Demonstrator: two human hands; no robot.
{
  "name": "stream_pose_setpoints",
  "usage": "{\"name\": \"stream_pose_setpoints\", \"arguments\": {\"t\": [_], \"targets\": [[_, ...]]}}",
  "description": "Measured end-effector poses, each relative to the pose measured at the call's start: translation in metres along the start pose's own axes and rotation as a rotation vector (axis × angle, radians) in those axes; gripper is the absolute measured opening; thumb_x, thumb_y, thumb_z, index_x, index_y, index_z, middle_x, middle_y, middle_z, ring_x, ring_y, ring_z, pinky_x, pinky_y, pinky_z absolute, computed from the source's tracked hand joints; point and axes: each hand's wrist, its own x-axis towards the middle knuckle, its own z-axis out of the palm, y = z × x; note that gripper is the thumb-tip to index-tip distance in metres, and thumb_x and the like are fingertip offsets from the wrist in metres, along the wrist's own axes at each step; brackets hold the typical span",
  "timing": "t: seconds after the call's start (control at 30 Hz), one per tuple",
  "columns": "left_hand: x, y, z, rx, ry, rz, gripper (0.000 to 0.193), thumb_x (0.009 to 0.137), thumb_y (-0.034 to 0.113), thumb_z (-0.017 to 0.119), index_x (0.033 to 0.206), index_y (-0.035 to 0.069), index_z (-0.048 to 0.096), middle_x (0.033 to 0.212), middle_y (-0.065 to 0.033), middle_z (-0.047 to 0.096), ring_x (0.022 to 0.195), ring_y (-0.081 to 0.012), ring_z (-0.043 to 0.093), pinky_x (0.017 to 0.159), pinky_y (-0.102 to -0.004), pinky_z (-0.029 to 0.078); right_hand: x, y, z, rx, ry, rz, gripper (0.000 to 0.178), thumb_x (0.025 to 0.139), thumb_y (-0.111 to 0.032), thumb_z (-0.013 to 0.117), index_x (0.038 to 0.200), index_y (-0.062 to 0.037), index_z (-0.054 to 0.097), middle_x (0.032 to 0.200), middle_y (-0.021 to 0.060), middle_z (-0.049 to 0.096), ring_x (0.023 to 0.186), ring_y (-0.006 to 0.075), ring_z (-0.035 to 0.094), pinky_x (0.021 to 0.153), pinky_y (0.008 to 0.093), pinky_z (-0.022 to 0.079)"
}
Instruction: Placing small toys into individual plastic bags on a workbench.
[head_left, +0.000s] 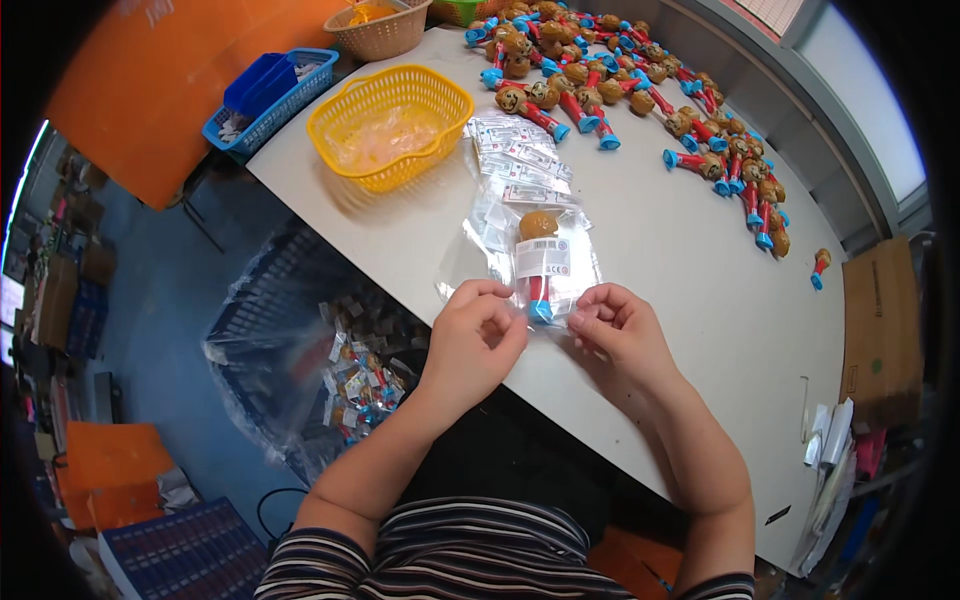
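A clear plastic bag lies near the table's front edge, with a small toy figure inside. The toy has a round brown head, a red body and a blue base; a white label covers its middle. My left hand pinches the bag's near left corner, thumb against curled fingers. At the near right corner, my right hand grips the film between thumb and forefinger. Beneath and beyond the bag spreads a row of overlapping silvery-white printed packets.
Many loose toy figures lie heaped along the table's far side. A yellow basket stands far left, beside a light-blue basket. Below the left table edge, a plastic-lined blue crate holds bagged toys. A cardboard box stands at right.
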Motion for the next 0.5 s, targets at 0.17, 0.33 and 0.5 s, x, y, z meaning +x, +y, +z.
{"name": "stream_pose_setpoints", "arguments": {"t": [0.17, 0.33, 0.5], "targets": [[0.002, -0.008, -0.006, -0.208, -0.017, -0.112, 0.014, 0.090, 0.003, 0.070, 0.078, -0.001, 0.062, 0.124, -0.0112, 0.053, 0.086, -0.0094, 0.063, 0.076, -0.0254, 0.054, 0.003, -0.002, -0.013, -0.051, -0.092, 0.006, 0.016, 0.092, -0.009, 0.071, 0.100, -0.0046, 0.058, 0.084, 0.0023, 0.065, 0.073, 0.0090, 0.064, 0.066, 0.0237, 0.054], [0.008, 0.000, 0.002, -0.739, 0.020, -0.501, 0.042, 0.094, 0.013, 0.068, 0.128, 0.002, 0.047, 0.110, -0.0096, 0.062, 0.085, -0.0101, 0.062, 0.075, -0.0255, 0.053, -0.002, -0.005, -0.008, 0.124, -0.013, 0.059, 0.024, 0.092, -0.009, 0.071, 0.110, -0.0030, 0.056, 0.087, 0.0053, 0.067, 0.075, 0.0117, 0.066, 0.069, 0.0277, 0.058], [0.019, 0.027, 0.007, -0.543, -0.164, -0.530, 0.070, 0.093, 0.016, 0.070, 0.145, 0.001, 0.025, 0.110, -0.0113, 0.065, 0.084, -0.0114, 0.063, 0.072, -0.0248, 0.051, 0.000, 0.003, -0.022, 0.057, -0.155, 0.069, 0.034, 0.092, -0.013, 0.071, 0.120, 0.0005, 0.056, 0.086, 0.0068, 0.068, 0.075, 0.0131, 0.068, 0.069, 0.0276, 0.058]]}}
